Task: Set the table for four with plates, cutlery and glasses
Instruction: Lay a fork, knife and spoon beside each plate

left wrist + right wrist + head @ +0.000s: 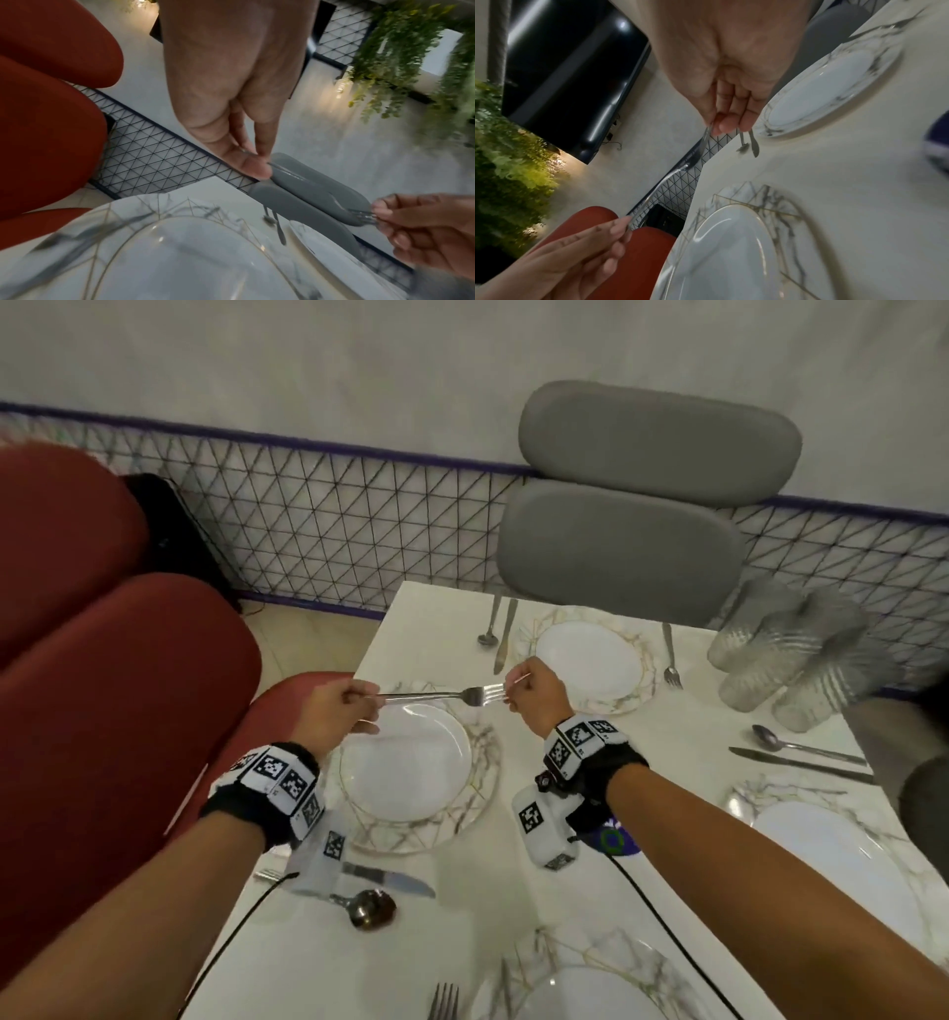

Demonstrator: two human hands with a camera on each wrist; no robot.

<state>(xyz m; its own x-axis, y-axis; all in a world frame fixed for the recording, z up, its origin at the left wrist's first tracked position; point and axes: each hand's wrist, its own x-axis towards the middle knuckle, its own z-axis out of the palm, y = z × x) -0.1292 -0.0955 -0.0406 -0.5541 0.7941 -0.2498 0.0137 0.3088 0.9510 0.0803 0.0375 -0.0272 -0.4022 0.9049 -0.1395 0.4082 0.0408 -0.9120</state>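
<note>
A silver fork hangs level above the white plate at the table's left side. My left hand pinches the handle end, and my right hand pinches the tines. The left wrist view shows the same fork with its tines in the right hand's fingers. In the right wrist view the fork runs from my right fingertips down to my left hand. A knife and a spoon lie near that plate.
Three more plates on marbled chargers sit at the far, right and near places, each with cutlery beside it. Several ribbed glasses stand clustered at the far right. A grey chair and red chairs border the table.
</note>
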